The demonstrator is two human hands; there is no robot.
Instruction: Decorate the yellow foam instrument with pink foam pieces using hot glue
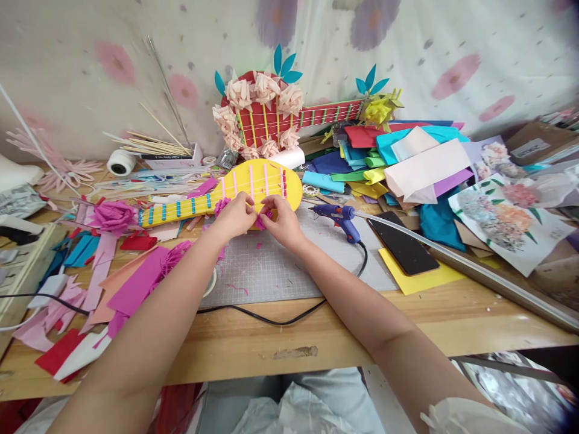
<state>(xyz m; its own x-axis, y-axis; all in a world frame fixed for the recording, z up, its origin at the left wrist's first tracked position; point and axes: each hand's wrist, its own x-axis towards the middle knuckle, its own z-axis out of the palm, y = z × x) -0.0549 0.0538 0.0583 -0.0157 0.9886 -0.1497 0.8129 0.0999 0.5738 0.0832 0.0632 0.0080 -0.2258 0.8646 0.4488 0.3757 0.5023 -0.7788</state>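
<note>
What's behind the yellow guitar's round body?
Behind the yellow guitar are a white roll and a red guitar with pale paper roses. The yellow guitar covers part of the roll; anything fully hidden there can't be seen.

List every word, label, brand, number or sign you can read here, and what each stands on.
Nothing reads with certainty.
Cardboard box, white label: dark characters, too blurred to read.
Small box by the wooden sticks: a line of print, too small to read.
</note>
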